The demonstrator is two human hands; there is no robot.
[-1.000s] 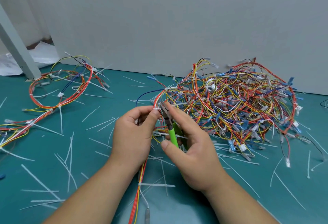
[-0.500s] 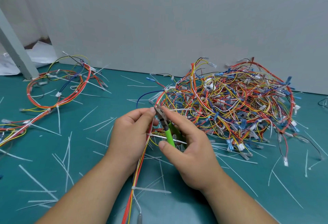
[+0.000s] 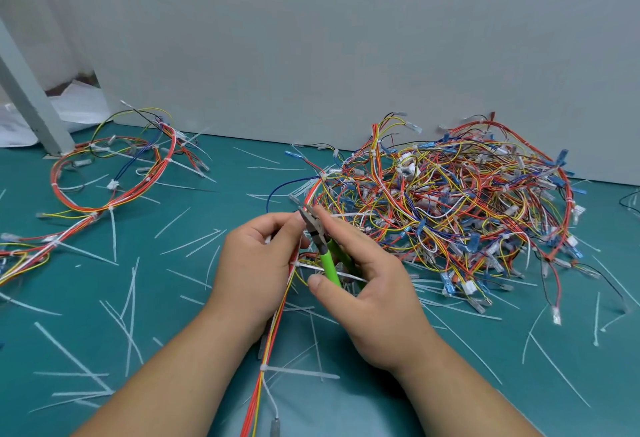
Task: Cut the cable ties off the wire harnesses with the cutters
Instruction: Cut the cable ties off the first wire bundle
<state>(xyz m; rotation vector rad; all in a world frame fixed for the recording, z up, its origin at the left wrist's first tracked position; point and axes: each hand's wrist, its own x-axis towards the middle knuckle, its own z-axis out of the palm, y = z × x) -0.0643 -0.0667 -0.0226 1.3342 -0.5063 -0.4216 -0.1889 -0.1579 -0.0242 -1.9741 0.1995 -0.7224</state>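
Mid-cut, by the looks of it: one harness (image 3: 272,332) is pinched in the left hand (image 3: 256,263) over the table (image 3: 173,298), green cutters (image 3: 327,263) are gripped in the right hand (image 3: 374,298), nose seemingly set at a cable tie (image 3: 343,216). A squeeze is needed next, with wires kept clear

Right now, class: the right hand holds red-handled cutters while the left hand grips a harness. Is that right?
No. The head view shows the cutters in the right hand have green handles, not red. The left hand does grip a harness.
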